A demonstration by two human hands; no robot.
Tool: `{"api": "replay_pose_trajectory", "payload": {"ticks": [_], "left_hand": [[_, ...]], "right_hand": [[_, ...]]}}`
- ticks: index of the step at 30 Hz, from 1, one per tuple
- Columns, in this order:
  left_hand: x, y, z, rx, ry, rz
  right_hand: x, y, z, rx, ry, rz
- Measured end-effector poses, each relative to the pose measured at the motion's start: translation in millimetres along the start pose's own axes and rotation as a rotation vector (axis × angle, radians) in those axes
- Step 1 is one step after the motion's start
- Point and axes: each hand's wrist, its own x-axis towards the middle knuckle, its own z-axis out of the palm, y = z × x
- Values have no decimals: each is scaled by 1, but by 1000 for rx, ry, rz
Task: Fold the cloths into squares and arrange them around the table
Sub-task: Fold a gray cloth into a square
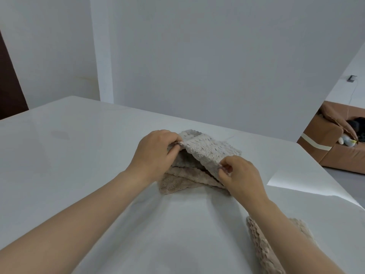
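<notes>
Grey textured cloth (205, 149), centre of frame, on top of a small pile on the white worktop (79, 155); near edge raised, far part resting on the beige cloths (177, 183) beneath. Left hand (154, 153) pinching one corner of the raised edge, fingers curled round it. Right hand (242, 176) pinching the other corner, lower in the frame and nearer the camera. Judged to be the separating step: taking one cloth off the pile before folding.

To do it well:
- Keep both pinches on the single top layer, without dragging any beige layer along.
- Lift high enough to clear the pile, then carry toward the open worktop at lower centre.
- Hold the two corners level and apart, edge taut.
- Lay flat, smooth once, then fold corner to corner, matching the scalloped edges.
- Press each crease with a flat palm; fabric probably soft and springy.
- Watch for the pile sliding on the glossy surface.
- Avoid catching the other beige cloth (262, 246) at lower right, partly hidden by the right forearm.
</notes>
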Motion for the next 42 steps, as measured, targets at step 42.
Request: {"api": "replay_pose_trajectory", "payload": {"ticks": [42], "left_hand": [[-56, 16, -82, -421, 256, -517]], "right_hand": [[-47, -18, -80, 475, 24, 88]]}}
